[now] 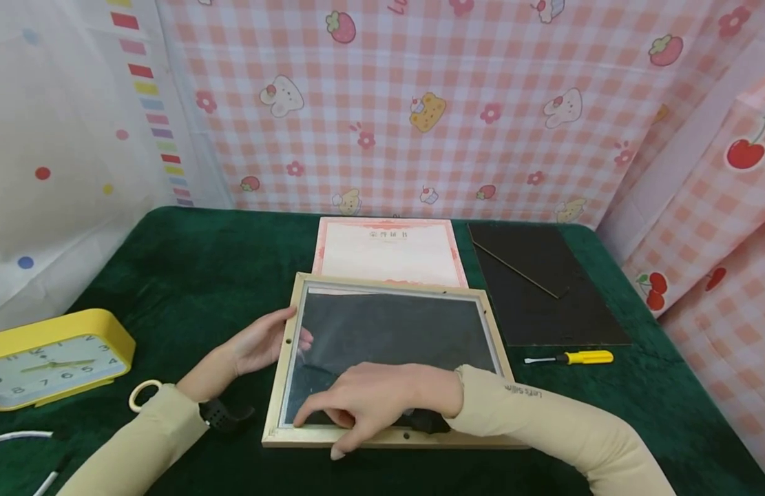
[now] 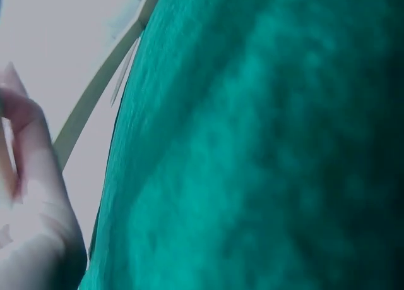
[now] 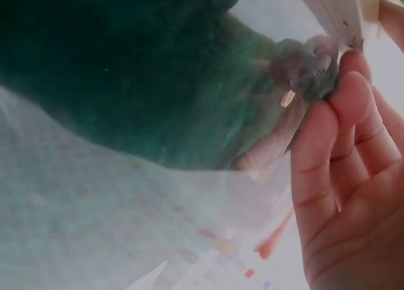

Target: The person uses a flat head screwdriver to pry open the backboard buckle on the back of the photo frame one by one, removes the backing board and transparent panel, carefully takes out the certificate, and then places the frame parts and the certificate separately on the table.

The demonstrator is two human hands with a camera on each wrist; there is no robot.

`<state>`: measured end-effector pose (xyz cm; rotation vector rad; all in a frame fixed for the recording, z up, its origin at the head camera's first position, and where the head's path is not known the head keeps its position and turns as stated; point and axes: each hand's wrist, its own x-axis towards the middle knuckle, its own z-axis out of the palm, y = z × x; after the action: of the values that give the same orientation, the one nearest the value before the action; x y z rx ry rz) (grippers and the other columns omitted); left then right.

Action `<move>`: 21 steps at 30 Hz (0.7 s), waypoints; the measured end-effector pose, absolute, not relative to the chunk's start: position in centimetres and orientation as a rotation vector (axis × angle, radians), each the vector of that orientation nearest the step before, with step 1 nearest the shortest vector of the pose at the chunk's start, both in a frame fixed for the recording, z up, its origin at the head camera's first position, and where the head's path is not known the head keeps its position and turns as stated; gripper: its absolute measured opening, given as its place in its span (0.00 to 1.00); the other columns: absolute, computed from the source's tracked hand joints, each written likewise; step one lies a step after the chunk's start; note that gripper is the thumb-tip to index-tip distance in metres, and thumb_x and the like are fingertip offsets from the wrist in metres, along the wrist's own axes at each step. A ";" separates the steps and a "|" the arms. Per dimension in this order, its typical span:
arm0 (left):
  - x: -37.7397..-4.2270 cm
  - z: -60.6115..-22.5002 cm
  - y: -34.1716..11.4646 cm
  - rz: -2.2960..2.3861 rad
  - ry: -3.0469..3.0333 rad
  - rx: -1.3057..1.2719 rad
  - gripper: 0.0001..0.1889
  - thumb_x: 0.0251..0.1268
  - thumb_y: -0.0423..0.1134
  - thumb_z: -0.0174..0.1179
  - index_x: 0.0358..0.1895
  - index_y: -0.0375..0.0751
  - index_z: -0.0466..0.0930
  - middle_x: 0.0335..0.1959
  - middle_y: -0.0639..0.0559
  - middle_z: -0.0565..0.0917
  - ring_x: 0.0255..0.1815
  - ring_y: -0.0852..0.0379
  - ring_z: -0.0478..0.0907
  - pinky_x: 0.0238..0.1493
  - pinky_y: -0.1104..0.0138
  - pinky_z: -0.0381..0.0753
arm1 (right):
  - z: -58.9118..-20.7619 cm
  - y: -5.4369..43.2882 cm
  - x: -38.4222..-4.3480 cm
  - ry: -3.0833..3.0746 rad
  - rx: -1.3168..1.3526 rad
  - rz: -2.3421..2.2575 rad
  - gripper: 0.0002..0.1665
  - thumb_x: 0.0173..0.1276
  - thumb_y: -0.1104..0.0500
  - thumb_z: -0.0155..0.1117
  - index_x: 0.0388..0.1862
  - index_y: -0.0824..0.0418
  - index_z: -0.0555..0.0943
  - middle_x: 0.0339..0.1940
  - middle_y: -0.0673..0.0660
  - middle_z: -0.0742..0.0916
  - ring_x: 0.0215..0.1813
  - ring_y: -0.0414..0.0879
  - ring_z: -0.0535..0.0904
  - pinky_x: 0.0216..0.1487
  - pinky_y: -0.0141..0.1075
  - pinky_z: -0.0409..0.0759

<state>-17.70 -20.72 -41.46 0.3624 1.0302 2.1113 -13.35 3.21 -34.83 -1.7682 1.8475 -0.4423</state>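
A light wooden picture frame [image 1: 281, 365] lies in front of me in the head view, with a clear sheet [image 1: 394, 331] inside it that shows dark green beneath. My left hand [image 1: 258, 348] holds its left bar, thumb at the bar and fingertips visible through the sheet. At the near left corner, my right hand [image 1: 382, 396] has the index fingertip on the inner edge while the thumb hangs over the near bar. In the right wrist view, bent fingers [image 3: 315, 151] meet at the bar, and the sheet mirrors the hand. Only part of the left hand [image 2: 38, 176] enters the left wrist view.
Behind the frame lies a white certificate [image 1: 388, 251] with a pink border. To the right is a black board [image 1: 543, 289] with a thin strip across it, and a yellow-handled screwdriver [image 1: 587, 357] nearer me. A yellow clock [image 1: 118, 344] and white cables [image 1: 23, 435] sit at left.
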 end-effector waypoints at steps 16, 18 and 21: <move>-17.3 -40.9 -19.7 2.198 0.985 0.336 0.23 0.73 0.44 0.26 0.65 0.45 0.31 0.42 0.43 0.76 0.43 0.47 0.77 0.45 0.56 0.72 | -34.2 3.0 -13.9 2.091 -2.020 -0.517 0.31 0.59 0.43 0.58 0.60 0.53 0.68 0.42 0.47 0.72 0.35 0.32 0.66 0.31 0.19 0.62; -17.3 -41.0 -19.7 2.198 0.980 0.352 0.22 0.73 0.45 0.26 0.65 0.47 0.34 0.44 0.43 0.74 0.42 0.48 0.77 0.43 0.57 0.73 | -34.0 2.8 -13.9 2.096 -2.056 -0.494 0.34 0.58 0.42 0.58 0.61 0.53 0.66 0.51 0.48 0.70 0.44 0.33 0.65 0.39 0.20 0.64; -17.2 -40.9 -19.7 2.199 0.989 0.356 0.21 0.73 0.45 0.26 0.65 0.46 0.37 0.46 0.43 0.71 0.42 0.49 0.77 0.42 0.57 0.74 | -33.9 2.4 -13.8 2.090 -2.085 -0.462 0.35 0.58 0.41 0.57 0.62 0.52 0.66 0.58 0.50 0.65 0.52 0.34 0.62 0.46 0.22 0.64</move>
<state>-17.21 -19.73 -40.95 0.3555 0.9889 2.1986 -13.84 2.38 -33.86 -2.0847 2.0901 -0.4615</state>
